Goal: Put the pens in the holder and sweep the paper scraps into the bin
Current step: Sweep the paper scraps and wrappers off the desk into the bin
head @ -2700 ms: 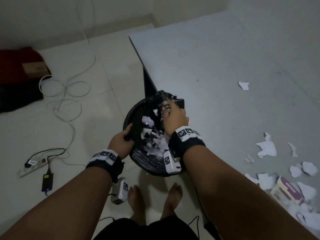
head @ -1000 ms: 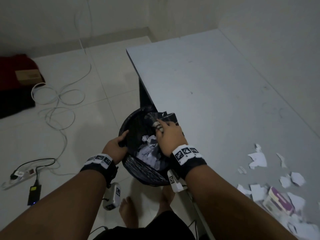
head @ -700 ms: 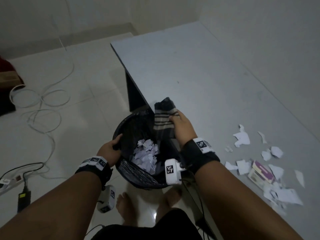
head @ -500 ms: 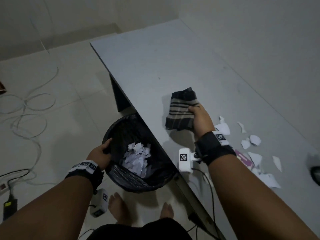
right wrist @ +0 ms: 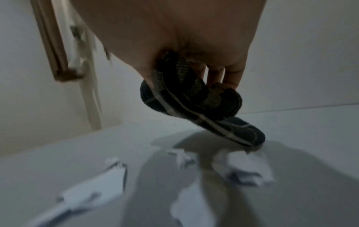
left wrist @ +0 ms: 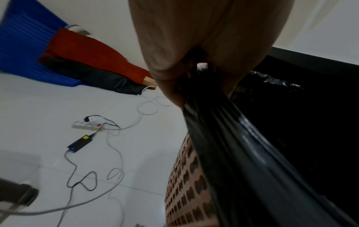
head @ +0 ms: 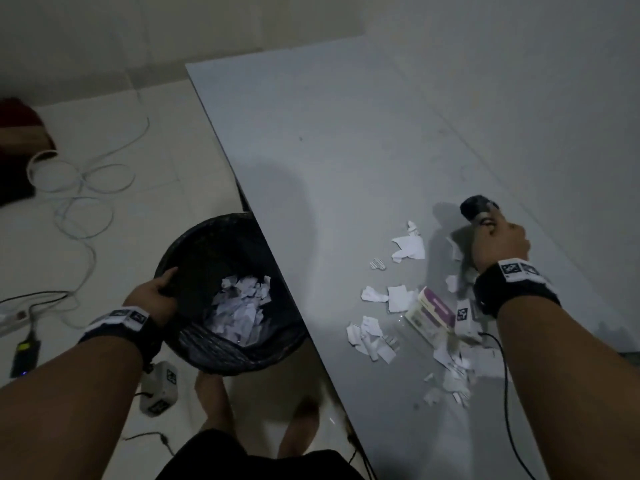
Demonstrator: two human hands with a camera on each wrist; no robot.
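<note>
A round black bin lined with a black bag hangs at the table's left edge, with torn white paper in its bottom. My left hand grips the bin's near rim. My right hand holds a dark striped cloth bunched in its fingers above the table, beyond the scraps. In the right wrist view the cloth hangs just over the table. White paper scraps lie scattered on the grey table. No pens or holder are in view.
A small white and purple box lies among the scraps near my right wrist. On the floor to the left are looped white cables, a power strip and a black adapter. My bare feet stand below the bin.
My right hand has lifted the cloth out of the bin and carried it right across the table to beyond the scraps. The left hand keeps its hold on the bin rim.
</note>
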